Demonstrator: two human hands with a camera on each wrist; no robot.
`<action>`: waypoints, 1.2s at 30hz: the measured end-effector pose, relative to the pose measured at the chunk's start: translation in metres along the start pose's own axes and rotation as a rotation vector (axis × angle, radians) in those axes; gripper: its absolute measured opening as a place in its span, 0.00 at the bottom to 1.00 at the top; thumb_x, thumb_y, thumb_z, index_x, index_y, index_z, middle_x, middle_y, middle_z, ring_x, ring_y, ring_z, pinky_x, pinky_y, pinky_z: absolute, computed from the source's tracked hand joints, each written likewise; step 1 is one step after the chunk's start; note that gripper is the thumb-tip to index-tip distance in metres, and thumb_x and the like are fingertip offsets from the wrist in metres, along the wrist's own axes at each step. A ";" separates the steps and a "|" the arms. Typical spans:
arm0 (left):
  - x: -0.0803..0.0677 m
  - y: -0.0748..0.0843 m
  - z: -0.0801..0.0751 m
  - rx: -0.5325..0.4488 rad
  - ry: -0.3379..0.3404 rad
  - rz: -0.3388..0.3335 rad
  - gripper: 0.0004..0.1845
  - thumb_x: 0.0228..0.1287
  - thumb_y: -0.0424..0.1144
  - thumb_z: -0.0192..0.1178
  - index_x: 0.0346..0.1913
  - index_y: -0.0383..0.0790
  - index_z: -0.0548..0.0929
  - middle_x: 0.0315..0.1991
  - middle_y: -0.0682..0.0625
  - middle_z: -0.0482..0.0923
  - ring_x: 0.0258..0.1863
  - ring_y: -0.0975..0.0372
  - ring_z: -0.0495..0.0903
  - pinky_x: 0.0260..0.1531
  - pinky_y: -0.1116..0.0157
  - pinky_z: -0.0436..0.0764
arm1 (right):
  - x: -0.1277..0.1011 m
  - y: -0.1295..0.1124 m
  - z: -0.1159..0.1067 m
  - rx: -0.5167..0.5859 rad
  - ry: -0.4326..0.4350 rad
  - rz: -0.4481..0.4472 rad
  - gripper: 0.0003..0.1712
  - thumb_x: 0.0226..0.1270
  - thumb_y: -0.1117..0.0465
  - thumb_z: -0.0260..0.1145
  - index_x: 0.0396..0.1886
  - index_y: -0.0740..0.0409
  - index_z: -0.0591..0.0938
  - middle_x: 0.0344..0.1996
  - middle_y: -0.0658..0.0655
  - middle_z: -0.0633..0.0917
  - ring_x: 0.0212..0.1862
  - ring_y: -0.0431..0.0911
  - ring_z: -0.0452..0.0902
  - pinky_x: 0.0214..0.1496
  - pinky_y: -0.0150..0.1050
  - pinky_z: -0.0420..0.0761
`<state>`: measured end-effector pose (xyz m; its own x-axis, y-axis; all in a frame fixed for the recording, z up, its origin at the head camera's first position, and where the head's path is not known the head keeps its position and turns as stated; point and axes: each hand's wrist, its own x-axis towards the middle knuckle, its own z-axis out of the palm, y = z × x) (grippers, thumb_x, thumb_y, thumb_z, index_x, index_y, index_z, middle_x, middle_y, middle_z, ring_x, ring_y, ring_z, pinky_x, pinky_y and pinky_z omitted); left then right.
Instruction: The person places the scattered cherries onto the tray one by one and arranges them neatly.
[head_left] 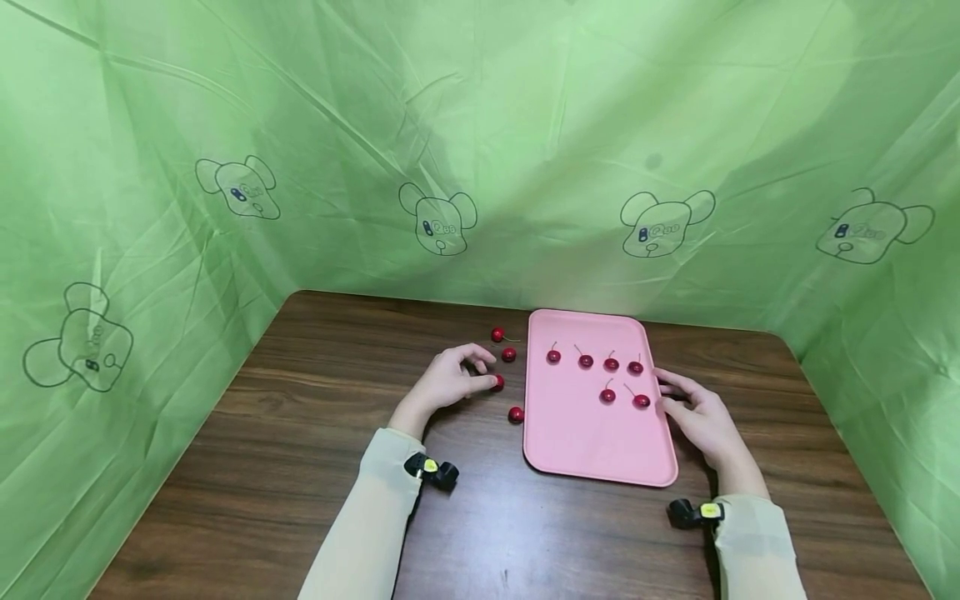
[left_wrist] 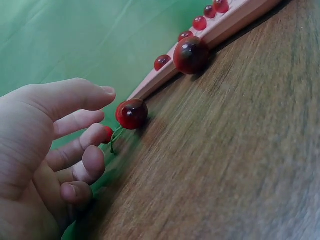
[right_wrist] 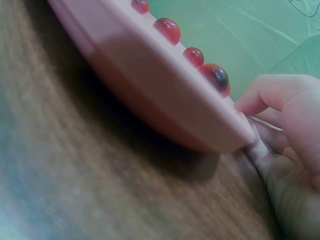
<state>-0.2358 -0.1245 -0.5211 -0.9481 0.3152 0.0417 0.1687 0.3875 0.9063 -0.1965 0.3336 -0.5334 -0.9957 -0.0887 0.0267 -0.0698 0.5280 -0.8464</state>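
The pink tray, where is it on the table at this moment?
In the head view the pink tray lies right of the table's centre, between the two hands; the right hand touches its right edge, and four loose cherries lie by its left edge.

The left hand (left_wrist: 45,150) fills the near left of the view, its fingers loosely curled and spread toward a red cherry (left_wrist: 132,113) lying on the dark wooden table (left_wrist: 225,150). The fingertips are just beside that cherry; contact cannot be told. Farther along, a second cherry (left_wrist: 191,54) sits against the pink tray's edge (left_wrist: 210,37). More cherries (left_wrist: 199,22) rest on the tray beyond, before a green backdrop (left_wrist: 75,35).
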 end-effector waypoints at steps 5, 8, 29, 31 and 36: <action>0.000 -0.001 0.001 0.018 -0.019 0.005 0.13 0.64 0.39 0.79 0.48 0.44 0.90 0.37 0.52 0.84 0.18 0.62 0.77 0.21 0.66 0.75 | 0.000 0.000 0.000 0.003 -0.001 0.005 0.30 0.82 0.61 0.67 0.80 0.59 0.76 0.62 0.69 0.85 0.53 0.28 0.78 0.49 0.23 0.80; 0.000 -0.002 0.002 0.031 -0.025 0.011 0.11 0.63 0.38 0.79 0.47 0.45 0.90 0.36 0.52 0.84 0.19 0.63 0.77 0.22 0.67 0.76 | 0.000 0.000 0.000 0.002 -0.002 0.004 0.30 0.82 0.61 0.67 0.80 0.59 0.76 0.63 0.69 0.85 0.53 0.29 0.79 0.49 0.23 0.80; -0.001 -0.005 0.007 0.135 -0.024 0.027 0.12 0.61 0.41 0.80 0.46 0.50 0.91 0.37 0.55 0.85 0.26 0.64 0.76 0.29 0.66 0.75 | -0.001 0.001 0.000 0.000 -0.002 -0.006 0.30 0.83 0.60 0.67 0.80 0.60 0.75 0.62 0.70 0.85 0.52 0.28 0.78 0.49 0.23 0.79; -0.001 -0.004 0.006 0.140 -0.026 0.028 0.11 0.61 0.41 0.81 0.45 0.51 0.91 0.37 0.56 0.85 0.26 0.64 0.76 0.30 0.66 0.75 | -0.001 0.001 0.000 -0.004 -0.001 -0.005 0.30 0.83 0.60 0.67 0.80 0.60 0.76 0.62 0.70 0.85 0.52 0.27 0.78 0.49 0.23 0.79; 0.000 -0.004 0.006 0.158 -0.032 0.033 0.10 0.61 0.42 0.81 0.44 0.53 0.92 0.36 0.57 0.85 0.27 0.65 0.76 0.30 0.66 0.75 | 0.000 0.002 0.000 -0.002 0.002 -0.013 0.30 0.82 0.60 0.67 0.79 0.60 0.76 0.62 0.70 0.85 0.52 0.27 0.78 0.49 0.23 0.79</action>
<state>-0.2346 -0.1212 -0.5270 -0.9327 0.3566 0.0545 0.2422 0.5070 0.8272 -0.1966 0.3346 -0.5351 -0.9948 -0.0938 0.0384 -0.0825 0.5289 -0.8447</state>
